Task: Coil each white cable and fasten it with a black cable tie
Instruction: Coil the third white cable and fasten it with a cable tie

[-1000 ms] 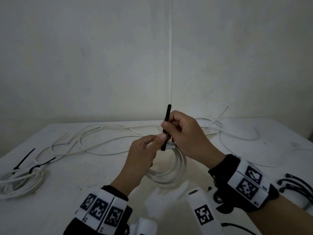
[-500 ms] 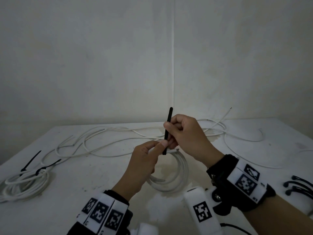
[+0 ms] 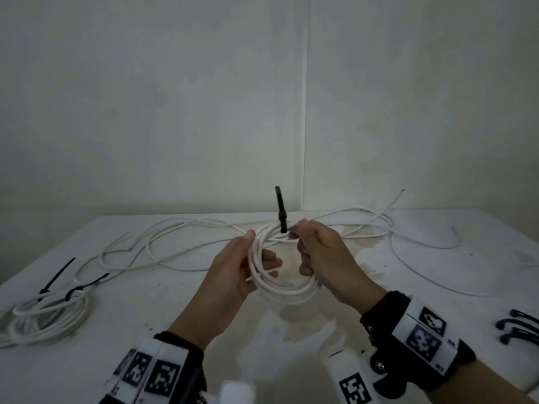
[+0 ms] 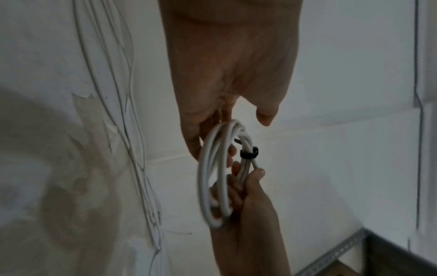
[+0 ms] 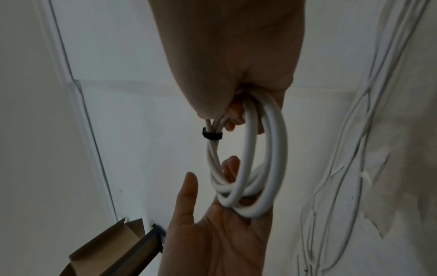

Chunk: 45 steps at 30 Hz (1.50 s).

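Hands are holding a white cable coil (image 3: 287, 290) above the middle of the counter (image 3: 379, 287), clear of its surface. The left hand (image 3: 233, 275) is cradling the coil's left side, its fingers curling through the loops and its thumb sticking up beside them without pressing on the strands. The right hand (image 3: 323, 258) is gripping the coil's right side, its fingers closing round the bundled strands just below a black cable tie (image 3: 281, 212). That tie is cinching the strands at the top of the coil, and its free tail is standing upright above the hands. In the right wrist view the tie's band (image 5: 212, 135) is wrapping the strands tightly just beyond the fingers.

Loose white cables (image 3: 180, 243) are sprawling along the far edge of the counter. A finished coil (image 3: 43, 319) with black ties is lying at the left edge. Spare cable ties (image 3: 516, 328) are lying at the right edge, partly cut off by the frame.
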{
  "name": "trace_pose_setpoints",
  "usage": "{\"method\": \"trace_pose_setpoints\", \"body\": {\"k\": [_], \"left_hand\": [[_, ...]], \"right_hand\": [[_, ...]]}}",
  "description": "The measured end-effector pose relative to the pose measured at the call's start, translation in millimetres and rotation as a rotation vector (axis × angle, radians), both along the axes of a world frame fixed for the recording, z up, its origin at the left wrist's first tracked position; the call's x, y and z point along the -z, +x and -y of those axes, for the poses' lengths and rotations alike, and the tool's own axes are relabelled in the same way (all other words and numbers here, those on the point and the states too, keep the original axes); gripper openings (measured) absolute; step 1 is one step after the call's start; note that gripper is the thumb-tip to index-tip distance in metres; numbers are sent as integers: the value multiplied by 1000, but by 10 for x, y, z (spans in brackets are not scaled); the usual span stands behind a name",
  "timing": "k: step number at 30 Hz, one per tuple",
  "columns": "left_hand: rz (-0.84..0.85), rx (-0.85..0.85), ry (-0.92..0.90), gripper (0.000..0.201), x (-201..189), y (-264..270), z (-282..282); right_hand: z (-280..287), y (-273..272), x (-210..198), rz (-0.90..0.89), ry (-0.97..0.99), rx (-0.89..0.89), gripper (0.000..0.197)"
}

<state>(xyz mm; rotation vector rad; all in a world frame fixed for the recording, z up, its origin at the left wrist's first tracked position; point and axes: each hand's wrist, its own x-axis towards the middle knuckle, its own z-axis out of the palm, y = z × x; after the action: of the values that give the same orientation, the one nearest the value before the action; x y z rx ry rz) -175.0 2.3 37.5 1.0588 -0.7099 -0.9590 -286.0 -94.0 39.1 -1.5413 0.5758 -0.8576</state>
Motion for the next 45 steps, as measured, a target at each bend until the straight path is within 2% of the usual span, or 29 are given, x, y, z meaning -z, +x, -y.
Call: {"method": "trace_pose_setpoints", "body": {"k": [4,10,15,21,26,30,33,38,41,45], "left_hand": [[-50,2,-11,41,38,-136,-14],[-104,-259,-31,51,-19,-93,44],[-184,-340,-60,58,-49,-34,65],[-187,-405,-75,51,-33,81,51],[-233,-455,-70,47,-53,231,8],[-203,-454,-35,46,-45,290,-25],[-190,-435,-27,45,-41,296,-39],[-228,-373,-101,42,-13,191,-43],[-218,-360,-101,39,2,177,-37],[-162,-391,-102,29,-11,212,-38]], "right_hand": [[-44,87,48,48,10,65,31],[-180,152,5,182,240,-98,46],[-292,230,-11,230,267,-107,45],[-261,231,25,150,174,-142,41],[-236,141,112,20,93,-369,22],[-226,70,112,-33,-7,-479,27],[-231,100,104,-2,-20,-432,26],[-246,174,168,148,78,-228,18],[-266,200,192,148,107,-165,18],[-266,208,162,81,102,-197,17]]}}
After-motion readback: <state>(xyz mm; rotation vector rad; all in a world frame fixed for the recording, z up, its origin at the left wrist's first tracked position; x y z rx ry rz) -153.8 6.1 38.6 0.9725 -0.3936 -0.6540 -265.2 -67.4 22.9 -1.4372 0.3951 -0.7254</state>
